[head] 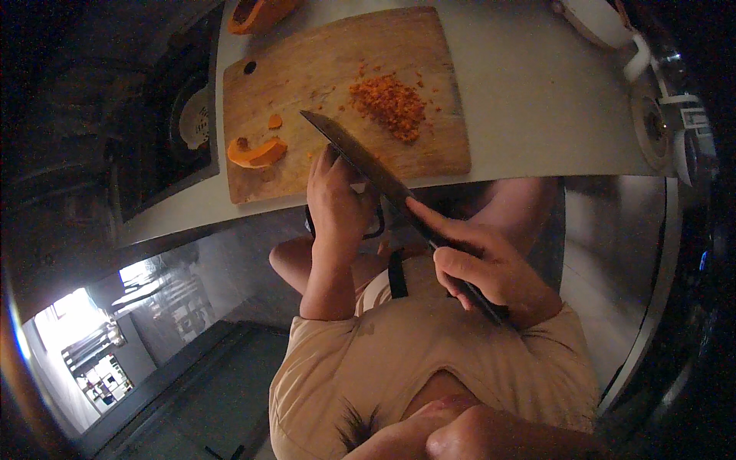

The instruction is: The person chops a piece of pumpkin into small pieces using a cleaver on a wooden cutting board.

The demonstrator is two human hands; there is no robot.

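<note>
My right hand point(483, 264) grips the black handle of a kitchen knife point(368, 161), its forefinger stretched along toward the blade. The blade slants up and left over the front of a wooden cutting board point(310, 63). Against the blade's underside is my left hand point(342, 198), with its fingers curled and partly hidden behind the metal. A pile of finely chopped orange pumpkin point(391, 106) lies on the board's right half. At the left of the board rest a curved pumpkin slice point(261, 154) and a small pumpkin chip point(275, 121).
A larger pumpkin piece point(259, 16) sits behind the board's far left edge. The board lies on a pale countertop point(517, 115). To the left is a dark cooktop point(167, 155); white vessels point(598, 23) stand at the far right. The counter's front edge runs below my hands.
</note>
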